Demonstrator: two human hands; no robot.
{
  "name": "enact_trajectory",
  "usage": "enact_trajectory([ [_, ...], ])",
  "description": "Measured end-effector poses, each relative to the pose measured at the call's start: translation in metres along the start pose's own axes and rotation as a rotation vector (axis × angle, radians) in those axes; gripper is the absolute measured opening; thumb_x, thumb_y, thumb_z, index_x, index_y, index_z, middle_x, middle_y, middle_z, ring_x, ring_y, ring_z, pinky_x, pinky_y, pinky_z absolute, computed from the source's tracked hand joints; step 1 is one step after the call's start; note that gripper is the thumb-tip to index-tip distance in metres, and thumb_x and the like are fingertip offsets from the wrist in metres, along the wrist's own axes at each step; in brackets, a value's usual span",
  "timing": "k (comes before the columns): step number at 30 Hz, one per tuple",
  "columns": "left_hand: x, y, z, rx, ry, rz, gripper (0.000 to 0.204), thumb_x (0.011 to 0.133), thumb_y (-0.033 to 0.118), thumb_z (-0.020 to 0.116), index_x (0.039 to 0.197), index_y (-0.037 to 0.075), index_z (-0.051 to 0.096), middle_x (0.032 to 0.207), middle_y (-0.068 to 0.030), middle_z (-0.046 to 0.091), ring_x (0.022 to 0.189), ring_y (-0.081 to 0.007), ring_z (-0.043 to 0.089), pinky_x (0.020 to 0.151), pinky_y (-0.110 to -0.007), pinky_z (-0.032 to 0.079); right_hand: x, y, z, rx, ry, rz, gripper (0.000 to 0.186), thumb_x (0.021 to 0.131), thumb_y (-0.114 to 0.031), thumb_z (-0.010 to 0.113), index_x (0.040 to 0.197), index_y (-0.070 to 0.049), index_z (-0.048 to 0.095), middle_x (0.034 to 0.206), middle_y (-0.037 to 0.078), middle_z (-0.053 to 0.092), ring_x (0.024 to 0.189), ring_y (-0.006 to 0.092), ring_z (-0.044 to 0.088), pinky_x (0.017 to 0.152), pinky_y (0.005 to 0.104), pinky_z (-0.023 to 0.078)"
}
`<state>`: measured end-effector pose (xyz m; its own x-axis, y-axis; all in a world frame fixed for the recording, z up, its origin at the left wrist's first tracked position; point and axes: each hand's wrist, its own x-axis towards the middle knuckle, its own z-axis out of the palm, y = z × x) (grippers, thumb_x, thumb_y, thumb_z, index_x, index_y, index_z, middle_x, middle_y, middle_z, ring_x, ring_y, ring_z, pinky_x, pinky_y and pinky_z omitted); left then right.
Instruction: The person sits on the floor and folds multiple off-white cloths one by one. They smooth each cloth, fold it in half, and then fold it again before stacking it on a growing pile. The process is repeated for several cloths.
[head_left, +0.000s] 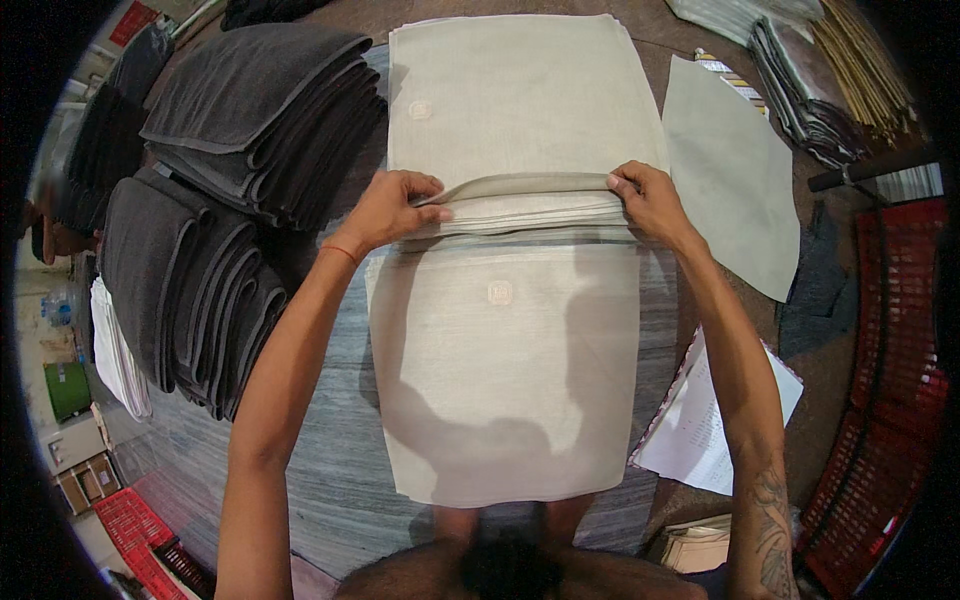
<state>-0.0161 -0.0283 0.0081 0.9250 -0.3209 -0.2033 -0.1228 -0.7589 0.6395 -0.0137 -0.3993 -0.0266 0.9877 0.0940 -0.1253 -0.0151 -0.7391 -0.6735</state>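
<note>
A stack of cream fabric sheets [530, 95] lies at the far middle of the table, a small square emblem near its left side. My left hand [390, 208] is closed on the left near corner of the top sheet, thumb below and fingers above. At the opposite corner, my right hand [648, 200] pinches the same edge. Between the hands that edge bows up, and layered sheet edges show beneath it. Nearer to me lies a second pile of cream fabric sheets [510, 390], flat, with a similar emblem and my shadow across it.
Folded dark grey cloths [255, 100] are heaped at the left, with more dark cloths [185, 290] in front. A loose pale sheet [730, 180] lies right of the far stack. Written papers [690, 430] sit by my right forearm. Red crates [890, 400] stand at the right edge.
</note>
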Motion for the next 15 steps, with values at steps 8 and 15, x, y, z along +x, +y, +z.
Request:
enact_trajectory([
  [8,0.008,-0.004,0.007,0.02,0.213,0.082,0.008,0.085,-0.001,0.063,0.087,-0.004,0.07,0.085,-0.0195,0.071,0.075,-0.0228,0.069,0.073,-0.038,0.051,-0.001,0.004,-0.002,-0.016,0.093,-0.162,0.011,0.091,-0.003,0.062,0.097,0.001,0.07,0.096,0.014,0.068,0.087,0.0274,0.064,0.078,0.0371,0.05],
  [15,0.01,-0.015,0.0,0.066,0.061,0.155,0.008,0.08,0.004,0.068,0.085,-0.002,0.071,0.083,-0.0164,0.069,0.079,-0.0283,0.067,0.077,-0.036,0.052,-0.004,0.017,-0.003,-0.191,0.083,-0.372,0.018,0.085,0.008,0.057,0.094,0.003,0.071,0.097,0.011,0.067,0.082,0.0241,0.066,0.074,0.0348,0.051],
])
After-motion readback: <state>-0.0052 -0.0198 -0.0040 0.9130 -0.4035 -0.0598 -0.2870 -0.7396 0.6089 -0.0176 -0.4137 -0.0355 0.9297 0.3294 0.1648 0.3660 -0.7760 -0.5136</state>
